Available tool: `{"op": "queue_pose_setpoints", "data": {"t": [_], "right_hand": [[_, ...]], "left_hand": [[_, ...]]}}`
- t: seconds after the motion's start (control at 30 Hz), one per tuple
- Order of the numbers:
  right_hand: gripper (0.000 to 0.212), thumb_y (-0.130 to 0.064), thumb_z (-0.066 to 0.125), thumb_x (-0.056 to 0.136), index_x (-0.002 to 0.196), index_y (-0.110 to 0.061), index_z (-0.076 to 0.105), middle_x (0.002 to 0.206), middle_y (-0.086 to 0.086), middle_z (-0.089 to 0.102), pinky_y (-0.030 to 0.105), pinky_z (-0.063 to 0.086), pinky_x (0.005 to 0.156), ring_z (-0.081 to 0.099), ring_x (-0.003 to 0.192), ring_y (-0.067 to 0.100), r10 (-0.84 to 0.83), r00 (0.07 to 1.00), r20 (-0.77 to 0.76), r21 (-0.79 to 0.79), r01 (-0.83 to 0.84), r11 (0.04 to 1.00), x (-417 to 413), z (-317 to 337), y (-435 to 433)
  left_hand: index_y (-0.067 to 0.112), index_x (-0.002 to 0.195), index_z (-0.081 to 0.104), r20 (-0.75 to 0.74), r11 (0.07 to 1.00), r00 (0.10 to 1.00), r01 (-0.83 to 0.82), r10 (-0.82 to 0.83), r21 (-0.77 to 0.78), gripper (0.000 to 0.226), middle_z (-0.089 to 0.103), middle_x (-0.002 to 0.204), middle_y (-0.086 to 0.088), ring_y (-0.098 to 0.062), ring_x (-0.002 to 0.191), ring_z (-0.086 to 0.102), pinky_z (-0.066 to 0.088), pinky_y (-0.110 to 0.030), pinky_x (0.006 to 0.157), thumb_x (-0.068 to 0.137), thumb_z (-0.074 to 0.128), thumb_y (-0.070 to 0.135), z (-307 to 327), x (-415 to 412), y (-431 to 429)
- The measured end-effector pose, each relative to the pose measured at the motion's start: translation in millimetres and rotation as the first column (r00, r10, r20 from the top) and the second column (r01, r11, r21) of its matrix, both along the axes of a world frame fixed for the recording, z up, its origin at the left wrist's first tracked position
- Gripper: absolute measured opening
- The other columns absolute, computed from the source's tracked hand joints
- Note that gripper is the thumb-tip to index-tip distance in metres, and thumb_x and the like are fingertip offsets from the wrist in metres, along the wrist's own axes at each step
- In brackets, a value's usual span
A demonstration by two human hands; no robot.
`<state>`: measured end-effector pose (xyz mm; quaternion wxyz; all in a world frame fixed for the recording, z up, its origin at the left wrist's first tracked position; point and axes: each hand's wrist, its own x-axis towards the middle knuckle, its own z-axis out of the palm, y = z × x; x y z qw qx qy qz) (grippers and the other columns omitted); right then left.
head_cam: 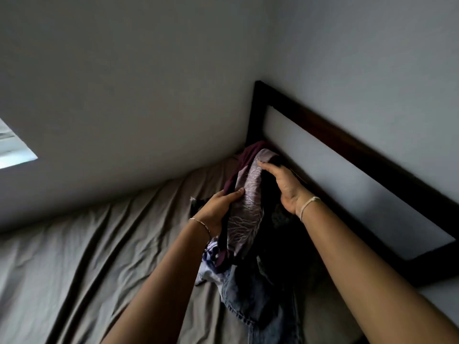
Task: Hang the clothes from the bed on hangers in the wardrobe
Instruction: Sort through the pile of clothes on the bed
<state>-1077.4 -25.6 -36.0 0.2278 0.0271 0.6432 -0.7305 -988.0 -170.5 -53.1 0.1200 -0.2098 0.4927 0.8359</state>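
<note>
to the left the bed [99, 256] offers open, wrinkled sheet, the free side for drawing cloth out. the left grip [218, 207] curls round the near edge of the mauve patterned garment [248, 202], which tops the clothes pile [285, 249] in the bed's corner. a quick lift could drag the jeans [248, 301] along. the right grip [285, 187] lays its thumb on the garment's top. its fingers are hidden, so i cannot tell if it clamps. the headboard [347, 142] crowds the right.
</note>
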Motion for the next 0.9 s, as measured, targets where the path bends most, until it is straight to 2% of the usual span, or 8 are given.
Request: {"op": "queue_pose_setpoints", "data": {"t": [0.1,0.2,0.33,0.47,0.53,0.63,0.8,0.9], "right_hand": [[0.072,-0.053,0.079,0.067,0.127,-0.017,0.061,0.114,0.005,0.071,0.040,0.050,0.099,0.066,0.107,0.022,0.131,0.991,0.016,0.122,-0.132,0.984,-30.1,-13.1,1.3],[0.093,-0.057,0.077,0.070,0.144,-0.014,0.040,0.131,0.004,0.060,0.036,0.045,0.103,0.059,0.118,0.021,0.218,0.973,0.080,0.302,-0.232,0.925,-55.0,-32.8,1.9],[0.084,-0.034,0.069,0.087,0.151,-0.009,0.021,0.148,0.010,0.040,0.031,0.036,0.095,0.042,0.133,0.026,0.092,0.990,0.104,0.512,-0.132,0.849,-63.6,-78.6,11.7],[0.072,-0.020,0.063,0.093,0.152,-0.019,0.023,0.150,0.007,0.039,0.041,0.038,0.103,0.043,0.133,0.025,0.101,0.963,0.250,0.470,-0.212,0.857,-51.9,-123.6,23.1],[0.067,-0.014,0.059,0.095,0.152,-0.019,0.024,0.151,0.008,0.037,0.039,0.038,0.103,0.043,0.133,0.026,0.103,0.965,0.243,0.446,-0.205,0.871,-48.3,-133.5,24.7],[0.063,-0.009,0.056,0.096,0.151,-0.015,0.027,0.152,0.012,0.035,0.037,0.036,0.107,0.041,0.135,0.028,0.069,0.979,0.192,0.464,-0.153,0.873,-43.3,-142.4,24.2],[0.063,-0.007,0.056,0.095,0.151,-0.016,0.028,0.153,0.012,0.034,0.036,0.034,0.111,0.038,0.138,0.026,0.048,0.989,0.141,0.505,-0.113,0.856,-27.2,-145.4,17.2],[0.064,-0.010,0.057,0.095,0.151,-0.016,0.028,0.154,0.011,0.033,0.034,0.033,0.110,0.037,0.139,0.024,0.057,0.991,0.117,0.534,-0.111,0.838,-10.8,-140.3,12.4]], "left_hand": [[0.006,0.089,0.067,0.036,1.000,0.999,-0.013,0.014,-0.014,0.011,0.073,0.082,-0.013,-0.021,0.066,0.069,0.058,-0.035,0.069,0.090,0.064,0.017,-6.9,-27.2,0.4],[0.005,0.101,0.063,0.057,0.994,0.998,-0.026,0.033,-0.110,0.013,0.073,0.076,-0.007,-0.015,0.063,0.068,0.058,-0.029,0.065,0.092,0.062,0.014,-26.9,-52.8,0.3],[-0.003,0.117,0.056,0.151,0.887,0.987,0.124,-0.063,-0.444,0.024,0.069,0.076,-0.001,0.003,0.053,0.057,0.041,-0.010,0.044,0.098,0.052,0.011,-67.1,-65.5,-0.1],[0.007,0.106,0.060,0.260,0.834,0.960,0.227,-0.105,-0.502,0.012,0.067,0.074,-0.003,0.004,0.047,0.051,0.034,-0.007,0.040,0.097,0.053,0.011,-105.2,-59.2,1.9],[0.001,0.126,0.055,0.267,0.814,0.955,0.253,-0.126,-0.523,0.033,0.071,0.092,-0.010,-0.009,0.074,0.063,0.044,-0.008,0.057,0.096,0.055,0.013,-116.1,-56.3,2.4],[0.006,0.136,0.050,0.285,0.785,0.944,0.302,-0.166,-0.541,0.043,0.061,0.124,-0.019,-0.030,0.118,0.057,0.044,-0.038,0.097,0.095,0.057,0.018,-118.7,-51.7,5.3],[0.004,0.131,0.053,0.242,0.751,0.951,0.301,-0.191,-0.588,0.040,0.064,0.113,-0.016,-0.034,0.107,0.060,0.046,-0.038,0.090,0.093,0.060,0.015,-114.6,-45.8,3.9],[0.009,0.111,0.062,0.206,0.737,0.962,0.269,-0.178,-0.620,0.030,0.062,0.095,-0.007,-0.014,0.081,0.062,0.051,-0.034,0.081,0.086,0.066,0.023,-113.1,-35.6,-5.6]]}}
